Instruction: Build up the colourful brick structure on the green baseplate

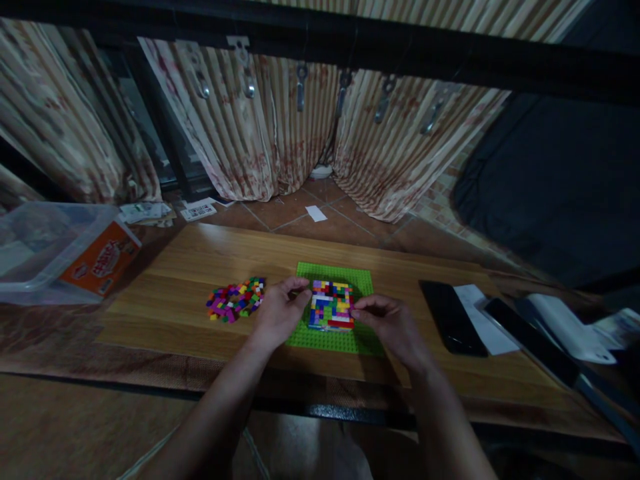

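Note:
A flat block of many-coloured toy bricks [327, 308] stands on a bright green studded baseplate [360, 277]. My left hand [283, 310] is at its left side, thumb and forefinger a little apart, with nothing visible between them. On the opposite side, my right hand [393, 327] has thumb and fingertips pinched together against the block's right edge. Whether a small brick is between those fingertips cannot be made out. Loose bricks of mixed colours lie in a pile [235, 300] left of my left hand.
A wooden board [170, 287] lies under everything. At its right are a black phone [453, 317], a white paper [483, 320] and another dark device [530, 340]. A clear plastic bin [55, 220] with an orange label stands at the left. A dark bar [320, 27] crosses above, with metal hooks.

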Motion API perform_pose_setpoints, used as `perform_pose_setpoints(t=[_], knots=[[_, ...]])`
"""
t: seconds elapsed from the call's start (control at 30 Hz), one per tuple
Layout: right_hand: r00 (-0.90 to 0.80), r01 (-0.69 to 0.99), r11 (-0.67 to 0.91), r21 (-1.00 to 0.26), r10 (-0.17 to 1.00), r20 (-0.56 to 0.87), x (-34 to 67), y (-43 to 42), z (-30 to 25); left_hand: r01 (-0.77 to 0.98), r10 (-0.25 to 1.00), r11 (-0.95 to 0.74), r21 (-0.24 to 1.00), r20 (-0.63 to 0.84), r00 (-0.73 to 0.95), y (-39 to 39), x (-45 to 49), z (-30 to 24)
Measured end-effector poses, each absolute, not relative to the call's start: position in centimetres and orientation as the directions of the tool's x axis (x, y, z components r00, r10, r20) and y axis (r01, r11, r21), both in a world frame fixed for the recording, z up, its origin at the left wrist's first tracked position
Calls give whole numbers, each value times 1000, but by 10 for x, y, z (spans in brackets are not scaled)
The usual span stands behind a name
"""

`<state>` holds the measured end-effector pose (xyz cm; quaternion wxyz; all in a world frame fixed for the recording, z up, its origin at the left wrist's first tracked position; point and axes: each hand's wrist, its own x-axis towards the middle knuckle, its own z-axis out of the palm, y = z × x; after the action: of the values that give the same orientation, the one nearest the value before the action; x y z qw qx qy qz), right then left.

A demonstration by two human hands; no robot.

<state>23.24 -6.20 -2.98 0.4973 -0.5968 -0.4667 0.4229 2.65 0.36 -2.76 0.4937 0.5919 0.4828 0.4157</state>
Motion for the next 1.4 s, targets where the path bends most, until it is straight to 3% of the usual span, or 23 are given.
perform_pose_setpoints(t=[0.17,0.5,0.73,0.97,1.27,1.4], knots=[[219,96,-90,-991,973,-67,233,-61,-31,231,973,-50,972,-5,229,1,28,-26],[236,-148,-183,-972,948,-215,225,-58,-31,244,970,-20,970,-41,239,-1,32,-23],[221,-220,-203,-954,942,-252,225,-61,-31,235,970,-38,971,-21,244,0,32,-30],[231,-242,-222,-945,932,-278,223,-62,-32,266,970,-12,964,-53,236,-1,34,-26],[240,-133,-235,-963,935,-262,224,-62,-35,202,963,-11,979,-44,266,0,33,-30],[255,-152,-252,-956,924,-284,234,-67,-30,284,975,-61,957,-5,224,16,6,-28]])
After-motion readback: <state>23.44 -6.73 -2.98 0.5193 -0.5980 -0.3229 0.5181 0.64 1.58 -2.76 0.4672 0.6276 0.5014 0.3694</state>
